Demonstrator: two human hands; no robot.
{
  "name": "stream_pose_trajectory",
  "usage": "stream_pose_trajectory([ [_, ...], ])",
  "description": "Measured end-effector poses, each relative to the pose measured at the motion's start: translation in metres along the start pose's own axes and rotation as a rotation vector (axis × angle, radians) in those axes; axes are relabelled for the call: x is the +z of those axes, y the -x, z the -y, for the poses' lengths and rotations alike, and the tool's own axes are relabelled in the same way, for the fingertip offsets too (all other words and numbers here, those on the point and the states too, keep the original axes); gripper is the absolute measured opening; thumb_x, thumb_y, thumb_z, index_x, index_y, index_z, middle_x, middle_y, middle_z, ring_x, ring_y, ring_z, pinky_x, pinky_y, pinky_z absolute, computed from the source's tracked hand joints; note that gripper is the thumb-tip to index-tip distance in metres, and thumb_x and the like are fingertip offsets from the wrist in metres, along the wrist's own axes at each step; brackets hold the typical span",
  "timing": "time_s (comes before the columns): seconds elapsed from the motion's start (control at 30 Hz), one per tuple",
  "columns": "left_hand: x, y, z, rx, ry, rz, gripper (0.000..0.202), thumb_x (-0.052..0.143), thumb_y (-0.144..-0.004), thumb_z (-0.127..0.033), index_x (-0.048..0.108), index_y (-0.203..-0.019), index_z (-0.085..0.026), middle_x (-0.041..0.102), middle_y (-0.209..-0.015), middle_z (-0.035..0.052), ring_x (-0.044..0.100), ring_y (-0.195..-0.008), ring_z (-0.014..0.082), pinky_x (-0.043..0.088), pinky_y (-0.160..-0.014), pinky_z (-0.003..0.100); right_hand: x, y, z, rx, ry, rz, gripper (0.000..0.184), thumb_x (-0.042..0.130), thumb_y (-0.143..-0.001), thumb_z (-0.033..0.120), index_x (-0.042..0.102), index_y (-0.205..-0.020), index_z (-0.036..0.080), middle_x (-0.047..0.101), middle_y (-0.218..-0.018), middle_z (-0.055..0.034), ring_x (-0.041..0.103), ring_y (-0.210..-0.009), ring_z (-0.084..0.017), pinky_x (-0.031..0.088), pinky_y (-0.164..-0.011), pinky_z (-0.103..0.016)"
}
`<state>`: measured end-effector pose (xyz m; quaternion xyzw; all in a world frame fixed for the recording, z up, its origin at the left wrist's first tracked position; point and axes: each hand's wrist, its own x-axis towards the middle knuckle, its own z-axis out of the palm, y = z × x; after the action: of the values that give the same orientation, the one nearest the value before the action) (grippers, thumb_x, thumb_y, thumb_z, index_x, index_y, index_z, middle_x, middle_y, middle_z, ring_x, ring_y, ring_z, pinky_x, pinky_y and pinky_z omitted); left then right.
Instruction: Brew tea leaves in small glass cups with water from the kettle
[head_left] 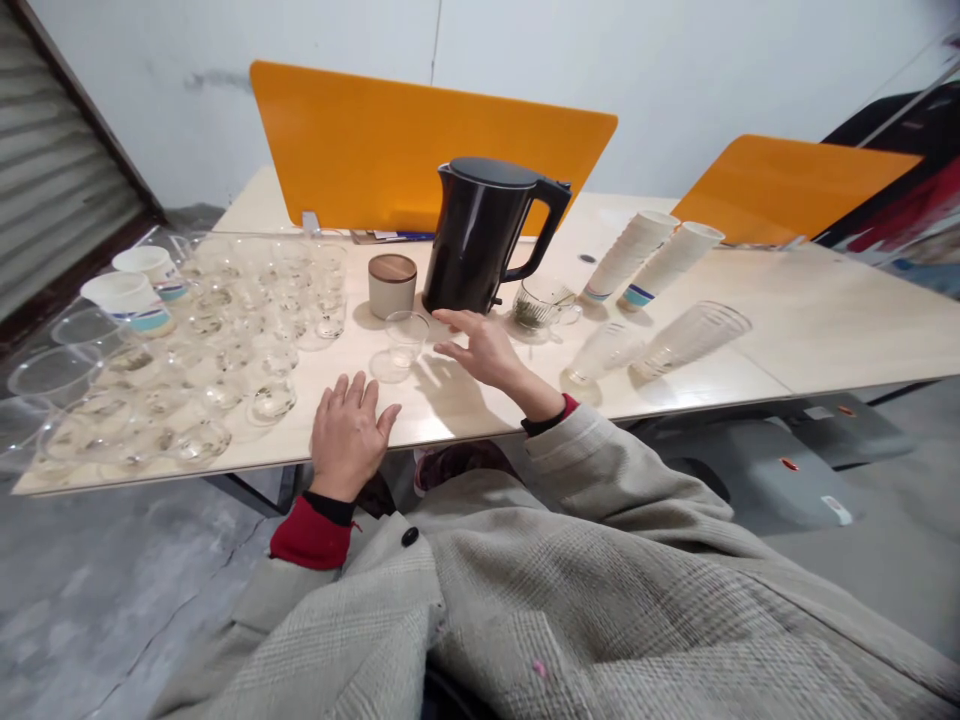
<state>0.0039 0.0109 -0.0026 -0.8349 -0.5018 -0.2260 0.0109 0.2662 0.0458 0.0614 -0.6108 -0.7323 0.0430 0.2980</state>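
My left hand [349,437] lies flat near the table's front edge, fingers spread, holding nothing. Just right of a clear plastic cup [407,338] is my right hand [480,350], its fingers apart and stretched toward the cup; whether they touch it I cannot tell. Behind the cup sits a pale canister [392,291] with a brown wooden lid. A black electric kettle [480,235] stands behind my right hand, its handle to the right. Beside it is a ribbed glass cup [534,305] with green leaves inside.
Many clear cups [217,365] with dark bits at the bottom crowd the table's left side, along with two paper cups [131,300]. On the right are stacked paper cups [634,255] and stacked clear cups [694,338]. An orange divider [360,150] rises behind the kettle.
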Motion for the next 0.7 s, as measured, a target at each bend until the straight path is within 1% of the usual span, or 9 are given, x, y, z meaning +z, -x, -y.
stream_pose_trajectory([
  [0.03, -0.001, 0.000, 0.000, -0.006, -0.007, 0.008, 0.056, 0.048, -0.108, -0.049, 0.068, -0.144, -0.011, 0.061, -0.159, 0.0222, 0.052, -0.152, 0.0453, 0.042, -0.124, 0.065, 0.006, -0.002, 0.002, -0.011, -0.058, 0.034, 0.062, 0.078, -0.093, 0.028, 0.063, -0.153, 0.018, 0.073, -0.144, -0.0139, 0.074, -0.112, -0.029, 0.058, -0.101, -0.044],
  [0.07, -0.002, 0.000, -0.001, -0.011, -0.016, 0.017, 0.056, 0.049, -0.108, -0.049, 0.068, -0.145, -0.011, 0.061, -0.159, 0.0220, 0.052, -0.152, 0.0452, 0.042, -0.125, 0.065, 0.012, -0.003, 0.004, -0.020, -0.104, 0.065, 0.066, 0.078, -0.094, 0.028, 0.060, -0.156, 0.019, 0.071, -0.146, -0.0138, 0.075, -0.110, -0.028, 0.059, -0.099, -0.043],
  [0.1, -0.003, -0.001, -0.002, -0.014, -0.026, 0.025, 0.056, 0.049, -0.108, -0.048, 0.068, -0.145, -0.010, 0.061, -0.159, 0.0217, 0.052, -0.152, 0.0450, 0.042, -0.125, 0.064, 0.018, -0.005, 0.007, -0.024, -0.132, 0.092, 0.064, 0.077, -0.095, 0.029, 0.060, -0.156, 0.021, 0.072, -0.146, -0.0133, 0.076, -0.109, -0.028, 0.059, -0.097, -0.042],
  [0.2, -0.005, -0.001, -0.003, -0.014, -0.049, 0.039, 0.057, 0.048, -0.108, -0.048, 0.067, -0.146, -0.010, 0.061, -0.160, 0.0202, 0.053, -0.151, 0.0446, 0.042, -0.125, 0.062, 0.028, -0.008, 0.017, -0.015, -0.120, 0.126, 0.044, 0.073, -0.099, 0.030, 0.071, -0.143, 0.023, 0.080, -0.130, -0.0108, 0.077, -0.107, -0.028, 0.058, -0.096, -0.042],
  [0.27, -0.006, -0.001, -0.004, -0.011, -0.053, 0.044, 0.057, 0.048, -0.108, -0.048, 0.066, -0.146, -0.010, 0.061, -0.160, 0.0196, 0.053, -0.152, 0.0441, 0.042, -0.125, 0.061, 0.030, -0.008, 0.022, -0.007, -0.092, 0.116, 0.037, 0.073, -0.100, 0.030, 0.076, -0.136, 0.023, 0.081, -0.126, -0.0100, 0.078, -0.107, -0.029, 0.058, -0.096, -0.042],
  [0.37, -0.006, -0.001, -0.003, -0.009, -0.056, 0.043, 0.056, 0.047, -0.109, -0.048, 0.066, -0.146, -0.011, 0.061, -0.160, 0.0197, 0.053, -0.152, 0.0435, 0.042, -0.125, 0.061, 0.028, -0.006, 0.023, -0.006, -0.083, 0.111, 0.039, 0.075, -0.099, 0.032, 0.075, -0.137, 0.023, 0.080, -0.130, -0.0105, 0.078, -0.110, -0.030, 0.058, -0.099, -0.045],
  [0.47, -0.005, -0.001, -0.003, -0.007, -0.059, 0.042, 0.057, 0.045, -0.109, -0.049, 0.066, -0.147, -0.011, 0.061, -0.160, 0.0198, 0.052, -0.152, 0.0436, 0.042, -0.125, 0.061, 0.021, -0.003, 0.018, -0.036, -0.123, 0.104, 0.051, 0.077, -0.096, 0.030, 0.069, -0.146, 0.024, 0.074, -0.143, -0.0114, 0.076, -0.119, -0.031, 0.059, -0.104, -0.046],
  [0.57, -0.004, 0.000, -0.003, -0.007, -0.062, 0.042, 0.058, 0.045, -0.109, -0.050, 0.066, -0.147, -0.011, 0.061, -0.160, 0.0190, 0.053, -0.152, 0.0435, 0.042, -0.126, 0.060, 0.012, -0.001, 0.012, -0.079, -0.184, 0.066, 0.062, 0.079, -0.092, 0.028, 0.064, -0.152, 0.027, 0.066, -0.155, -0.0094, 0.074, -0.124, -0.029, 0.059, -0.109, -0.046],
  [0.7, -0.003, 0.000, -0.002, 0.000, -0.068, 0.028, 0.057, 0.045, -0.109, -0.049, 0.066, -0.145, -0.011, 0.062, -0.159, 0.0189, 0.054, -0.151, 0.0437, 0.043, -0.125, 0.060, -0.002, -0.005, 0.002, -0.029, -0.173, 0.019, 0.062, 0.077, -0.093, 0.032, 0.064, -0.152, 0.022, 0.070, -0.150, -0.0127, 0.076, -0.121, -0.030, 0.061, -0.105, -0.045],
])
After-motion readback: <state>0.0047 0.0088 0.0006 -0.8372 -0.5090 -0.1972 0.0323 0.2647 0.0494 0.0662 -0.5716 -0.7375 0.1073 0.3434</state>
